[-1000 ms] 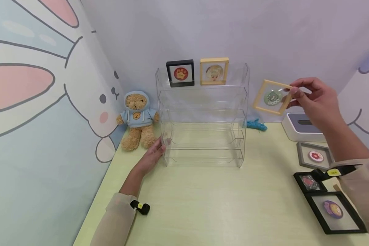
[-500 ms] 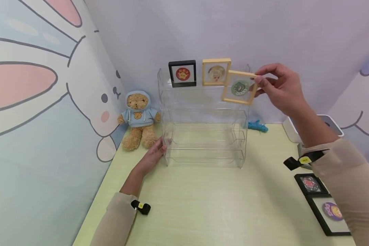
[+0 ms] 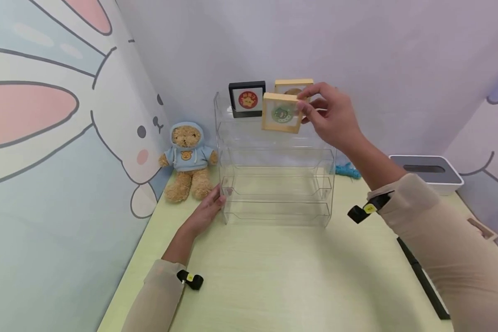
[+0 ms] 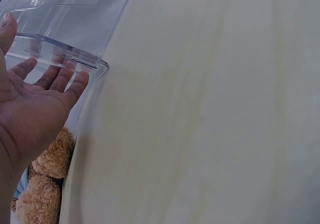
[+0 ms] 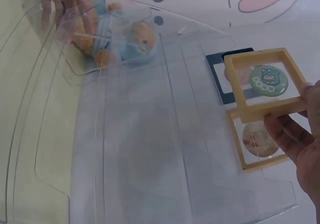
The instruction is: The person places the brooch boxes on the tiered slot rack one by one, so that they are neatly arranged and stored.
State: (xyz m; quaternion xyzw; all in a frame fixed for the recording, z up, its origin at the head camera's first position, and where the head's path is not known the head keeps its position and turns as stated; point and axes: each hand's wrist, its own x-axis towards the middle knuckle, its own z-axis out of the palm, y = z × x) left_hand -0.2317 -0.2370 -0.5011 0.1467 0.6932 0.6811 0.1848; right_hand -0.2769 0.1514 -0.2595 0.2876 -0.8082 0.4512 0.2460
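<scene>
A clear acrylic tiered display rack [image 3: 275,201] stands against the back wall. On its top tier are a black frame [image 3: 247,113] with a red star badge and a light-wood frame [image 3: 293,82], partly hidden. My right hand [image 3: 334,115] pinches another light-wood frame [image 3: 281,129] by its right edge, upright in front of the upper tiers; a green badge [image 5: 268,80] shows inside it. The left hand [image 3: 205,212] rests at the rack's lower left side, its fingers [image 4: 77,86] extended against the clear panel.
A teddy bear [image 3: 186,157] in a blue hoodie sits left of the rack. At right are a blue object [image 3: 347,170], a white-and-grey box [image 3: 426,171], a black frame [image 3: 423,281] partly behind the right sleeve, and a small wooden frame [image 3: 483,229].
My right hand has carried the light-wood frame leftward from beside the rack to in front of its top tiers, overlapping the frame behind. The left hand has stayed at the rack's side.
</scene>
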